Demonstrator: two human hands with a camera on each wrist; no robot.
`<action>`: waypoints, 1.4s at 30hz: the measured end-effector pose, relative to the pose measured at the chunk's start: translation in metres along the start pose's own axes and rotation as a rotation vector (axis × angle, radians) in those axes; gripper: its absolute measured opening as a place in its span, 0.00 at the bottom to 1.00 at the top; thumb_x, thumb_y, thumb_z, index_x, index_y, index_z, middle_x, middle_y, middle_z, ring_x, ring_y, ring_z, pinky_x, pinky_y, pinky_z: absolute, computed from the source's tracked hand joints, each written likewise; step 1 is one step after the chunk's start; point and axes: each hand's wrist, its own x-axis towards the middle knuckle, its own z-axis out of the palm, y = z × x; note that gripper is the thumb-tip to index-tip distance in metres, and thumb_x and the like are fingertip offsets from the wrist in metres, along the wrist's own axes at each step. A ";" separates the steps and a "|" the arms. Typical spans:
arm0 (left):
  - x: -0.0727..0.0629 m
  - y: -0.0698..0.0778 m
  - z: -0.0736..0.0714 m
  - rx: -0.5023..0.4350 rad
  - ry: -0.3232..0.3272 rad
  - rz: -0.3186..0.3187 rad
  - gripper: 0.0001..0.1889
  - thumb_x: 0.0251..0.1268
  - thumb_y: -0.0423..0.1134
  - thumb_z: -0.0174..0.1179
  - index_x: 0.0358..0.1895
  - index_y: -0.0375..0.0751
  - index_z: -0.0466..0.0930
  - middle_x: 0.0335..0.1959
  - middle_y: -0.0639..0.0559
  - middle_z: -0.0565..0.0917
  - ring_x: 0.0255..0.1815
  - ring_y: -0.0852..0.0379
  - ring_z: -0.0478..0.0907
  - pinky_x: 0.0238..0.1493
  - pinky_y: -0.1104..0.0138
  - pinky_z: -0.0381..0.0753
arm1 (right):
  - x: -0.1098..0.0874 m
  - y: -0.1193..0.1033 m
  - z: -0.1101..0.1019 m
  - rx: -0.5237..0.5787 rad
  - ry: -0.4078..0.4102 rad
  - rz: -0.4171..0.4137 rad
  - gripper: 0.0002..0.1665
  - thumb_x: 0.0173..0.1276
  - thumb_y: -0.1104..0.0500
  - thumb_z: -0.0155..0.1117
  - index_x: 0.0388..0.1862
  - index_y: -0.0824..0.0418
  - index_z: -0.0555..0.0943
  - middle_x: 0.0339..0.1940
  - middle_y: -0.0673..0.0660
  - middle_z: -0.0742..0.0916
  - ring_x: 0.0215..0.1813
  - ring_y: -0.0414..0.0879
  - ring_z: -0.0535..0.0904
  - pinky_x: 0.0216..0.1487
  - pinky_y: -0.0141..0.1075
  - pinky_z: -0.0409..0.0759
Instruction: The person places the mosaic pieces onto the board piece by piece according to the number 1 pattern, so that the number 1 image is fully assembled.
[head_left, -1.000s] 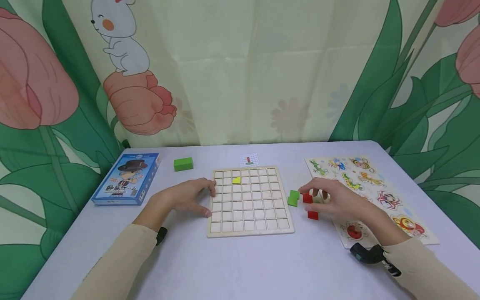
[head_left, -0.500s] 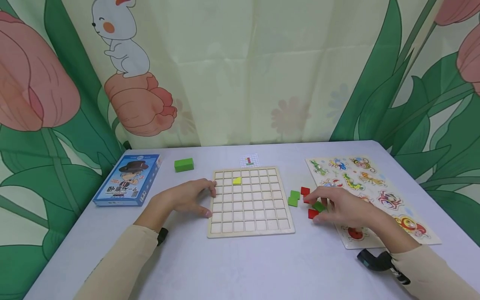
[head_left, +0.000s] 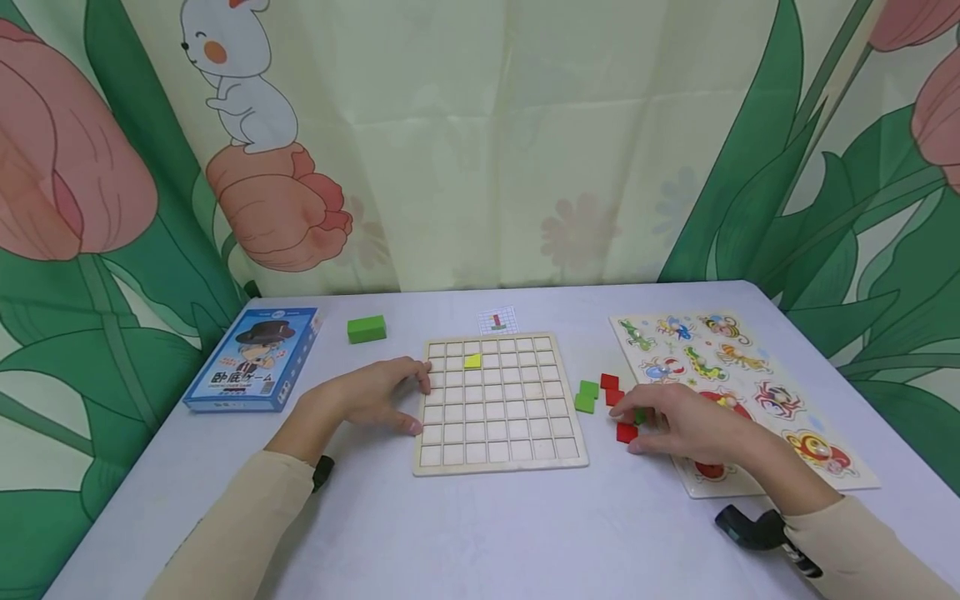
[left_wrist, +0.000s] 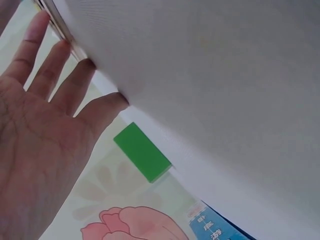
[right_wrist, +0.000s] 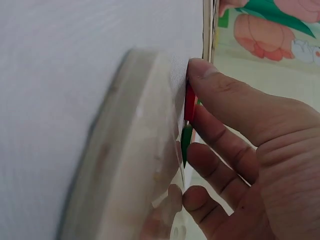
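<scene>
My left hand (head_left: pixel 363 396) rests against the left edge of a wooden grid board (head_left: pixel 501 470), fingers and thumb spread. A yellow piece (head_left: pixel 472 361) sits in a cell near the board's upper left. On the right, my right hand (head_left: pixel 693 425) hovers low over small tiles, its fingers loosely bent. Its thumb touches a red tile (head_left: pixel 626 433), also visible in the right wrist view (right_wrist: pixel 189 102). Beneath the fingers a dark green tile (head_left: pixel 640 417) is partly hidden. Two red tiles (head_left: pixel 610 382) lie just beyond the index finger. Two green tiles (head_left: pixel 584 403) lie beside the board.
Behind the board lies a small pattern card (head_left: pixel 498 321). A green block (head_left: pixel 367 329) stands at the back left, near a blue game box (head_left: pixel 251 358). An insect puzzle board (head_left: pixel 757 392) extends under and beyond my right hand.
My right hand has drawn slightly back toward me, uncovering the two farther red tiles. The red tile by its thumb has shifted slightly nearer. My left hand has stayed in place.
</scene>
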 end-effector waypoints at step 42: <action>-0.001 -0.002 0.002 -0.013 0.015 -0.012 0.26 0.50 0.50 0.81 0.50 0.58 0.76 0.80 0.53 0.65 0.82 0.46 0.58 0.81 0.50 0.58 | 0.020 -0.019 -0.010 0.221 0.130 -0.115 0.18 0.74 0.55 0.68 0.61 0.52 0.81 0.54 0.42 0.84 0.51 0.42 0.80 0.49 0.32 0.83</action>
